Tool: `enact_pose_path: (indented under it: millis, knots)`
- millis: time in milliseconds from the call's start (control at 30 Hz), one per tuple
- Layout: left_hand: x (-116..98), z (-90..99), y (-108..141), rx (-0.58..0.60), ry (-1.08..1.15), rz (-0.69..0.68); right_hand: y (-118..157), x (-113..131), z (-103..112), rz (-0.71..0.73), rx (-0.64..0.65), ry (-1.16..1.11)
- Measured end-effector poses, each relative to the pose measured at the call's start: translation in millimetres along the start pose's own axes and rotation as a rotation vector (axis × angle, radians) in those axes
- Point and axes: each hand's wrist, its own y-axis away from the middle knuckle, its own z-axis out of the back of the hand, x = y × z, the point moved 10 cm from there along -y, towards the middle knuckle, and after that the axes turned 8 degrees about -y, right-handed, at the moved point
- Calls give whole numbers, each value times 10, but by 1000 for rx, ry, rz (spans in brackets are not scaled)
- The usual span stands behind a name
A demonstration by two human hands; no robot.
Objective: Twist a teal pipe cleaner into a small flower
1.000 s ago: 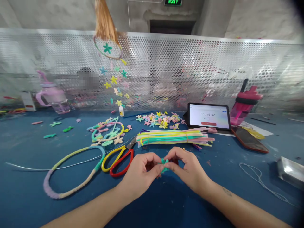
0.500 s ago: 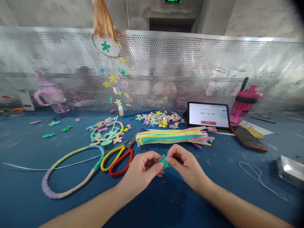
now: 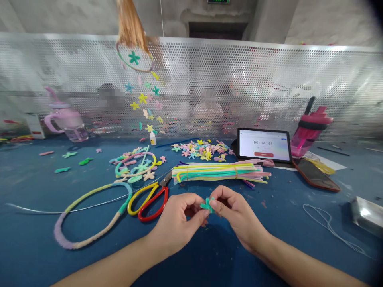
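Your left hand (image 3: 176,225) and right hand (image 3: 239,217) were almost meeting, thumbs and fingertips closed from either side on a small teal pipe-cleaner flower (image 3: 207,205), which sat between them. Your fingers hid its centre, so you could not quite tell how firmly it was held there. Just left of your left hand lay the red-and-yellow-handled scissors (image 3: 149,203), with a pastel-wrapped wire hoop (image 3: 89,215) farther left. Directly beyond your grip lay a tied bundle of pastel pipe cleaners (image 3: 218,173), and past that stood a tablet (image 3: 263,144) showing 00:14:41.
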Motion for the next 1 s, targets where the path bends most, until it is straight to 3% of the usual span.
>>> enact_pose_path:
  millis: [100,200,333,433,567,767,1000]
  knots:
    - [-21,14,-9,-4,-43,-21,-5,-63,-21,-70,6,-55]
    - [83,4,-44,0,87,64,-16,-49,12,-60,-8,-4]
    - [240,-32,-57,-19,368,200,46,341,149,280,-134,286]
    - [269,-49,-48,-30,465,235,164,615,61,551,-128,559]
    - [253,-60,-45,-21,506,229,258,734,-24,718,-116,680]
    - [227,-74,-50,-4,508,205,288,755,10,728,-165,646]
    - [198,2,-47,-64,510,181,145,550,193,471,-232,482]
